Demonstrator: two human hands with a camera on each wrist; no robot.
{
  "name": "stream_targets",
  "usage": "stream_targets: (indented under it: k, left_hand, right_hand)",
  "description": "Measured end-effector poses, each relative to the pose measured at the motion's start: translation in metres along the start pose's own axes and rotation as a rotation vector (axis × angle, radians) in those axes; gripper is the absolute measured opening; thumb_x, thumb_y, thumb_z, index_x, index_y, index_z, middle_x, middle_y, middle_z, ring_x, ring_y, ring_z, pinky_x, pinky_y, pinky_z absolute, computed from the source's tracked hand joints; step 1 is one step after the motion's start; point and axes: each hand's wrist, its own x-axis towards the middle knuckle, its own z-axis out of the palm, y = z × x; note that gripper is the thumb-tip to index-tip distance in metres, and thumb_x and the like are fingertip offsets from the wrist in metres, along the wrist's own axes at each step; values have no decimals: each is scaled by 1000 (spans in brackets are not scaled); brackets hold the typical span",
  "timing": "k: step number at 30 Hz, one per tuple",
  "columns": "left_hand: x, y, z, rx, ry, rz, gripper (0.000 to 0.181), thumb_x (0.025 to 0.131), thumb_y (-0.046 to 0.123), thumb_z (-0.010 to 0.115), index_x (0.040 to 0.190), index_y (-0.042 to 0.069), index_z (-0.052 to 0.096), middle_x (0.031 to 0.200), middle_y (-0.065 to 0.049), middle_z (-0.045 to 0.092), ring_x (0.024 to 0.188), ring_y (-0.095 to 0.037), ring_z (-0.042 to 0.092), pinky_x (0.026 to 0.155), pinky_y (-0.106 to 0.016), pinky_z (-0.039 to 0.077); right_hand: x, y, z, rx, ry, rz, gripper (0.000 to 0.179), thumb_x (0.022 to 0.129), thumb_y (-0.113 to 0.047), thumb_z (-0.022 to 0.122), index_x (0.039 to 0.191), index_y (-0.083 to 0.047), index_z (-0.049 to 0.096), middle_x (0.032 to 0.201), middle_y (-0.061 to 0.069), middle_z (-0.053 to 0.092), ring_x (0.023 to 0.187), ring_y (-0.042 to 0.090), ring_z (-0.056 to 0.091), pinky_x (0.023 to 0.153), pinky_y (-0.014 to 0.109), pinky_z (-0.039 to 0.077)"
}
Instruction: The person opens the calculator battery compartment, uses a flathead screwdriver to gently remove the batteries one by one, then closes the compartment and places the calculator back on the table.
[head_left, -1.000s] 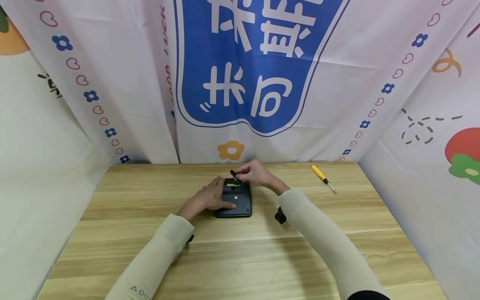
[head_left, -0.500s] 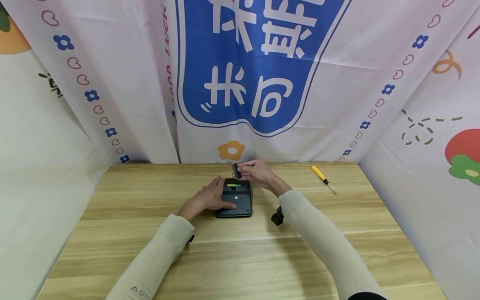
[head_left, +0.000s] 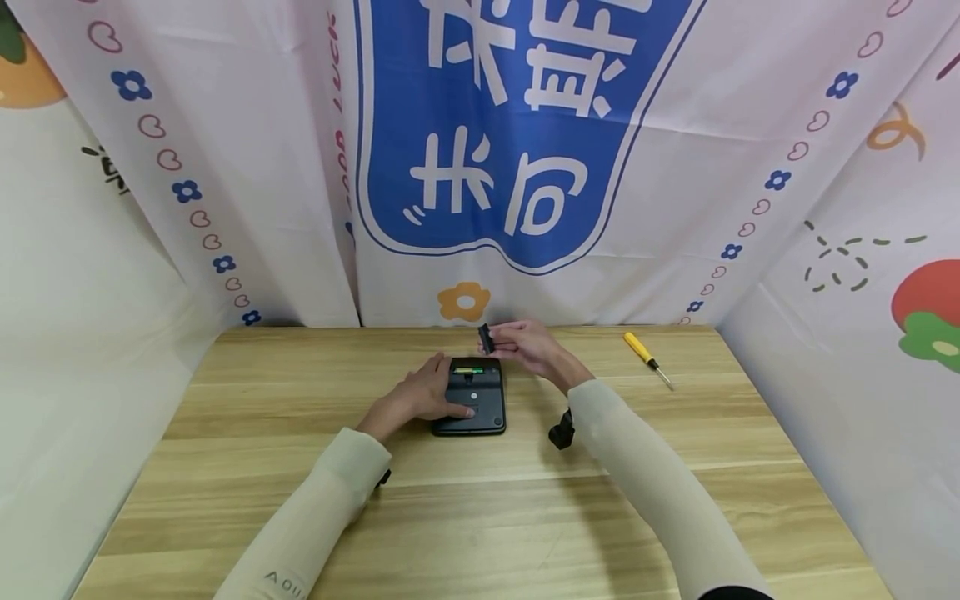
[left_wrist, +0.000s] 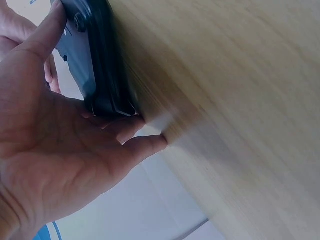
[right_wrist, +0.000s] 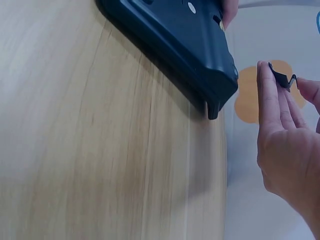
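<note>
A black calculator [head_left: 487, 410] lies back side up near the far edge of the table. Its uncovered slot shows a green and yellow battery [head_left: 468, 371]. My left hand [head_left: 424, 395] grips the calculator's left side, with the thumb on its back and the fingers round the edge, as the left wrist view of the calculator [left_wrist: 102, 55] also shows. Above the far right corner, my right hand [head_left: 528, 343] pinches a small black battery cover [head_left: 487, 339]. In the right wrist view the cover [right_wrist: 281, 78] sits between thumb and fingertips, apart from the calculator.
A screwdriver [head_left: 647, 358] with a yellow handle lies on the wooden table [head_left: 480, 517] at the far right. A printed cloth [head_left: 315, 208] hangs right behind the table's far edge. White cloth panels stand on both sides.
My right hand has lifted the battery cover up off the calculator and drawn it slightly right, turning it more upright. The battery shows more plainly. My left hand keeps its place on the calculator.
</note>
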Motion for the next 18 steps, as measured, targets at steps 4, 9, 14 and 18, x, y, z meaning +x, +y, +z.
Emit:
stream_targets:
  k: [4,9,14,18]
  left_hand:
    - [0,0,0,-6,-3,0,112,94,55,78,166,-6,17,173,-29,14,160,-42,20,126,-65,20]
    - [0,0,-1,-10,-3,-4,112,94,55,78,166,-5,17,173,-29,14,160,-42,21,126,-65,20]
    - [-1,2,-1,-6,-6,-4,112,94,54,78,166,-5,17,173,-29,14,160,-42,20,126,-65,19]
    - [-1,2,-1,0,-6,-2,112,94,54,78,166,-6,17,173,-29,14,161,-42,19,127,-65,19]
  right_hand:
    - [-1,0,-6,1,17,0,33,108,1,56,137,15,61,127,33,69,127,49,63,108,51,51]
    - [-3,0,-16,-10,53,-11,30,108,1,57,134,15,63,118,30,74,114,41,73,98,43,59]
    - [-6,0,-29,-5,75,-19,29,107,1,58,132,15,65,111,26,77,101,31,78,88,36,63]
    - [-7,0,-40,-4,94,-20,29,107,1,58,132,15,65,113,27,76,101,31,78,89,36,63]
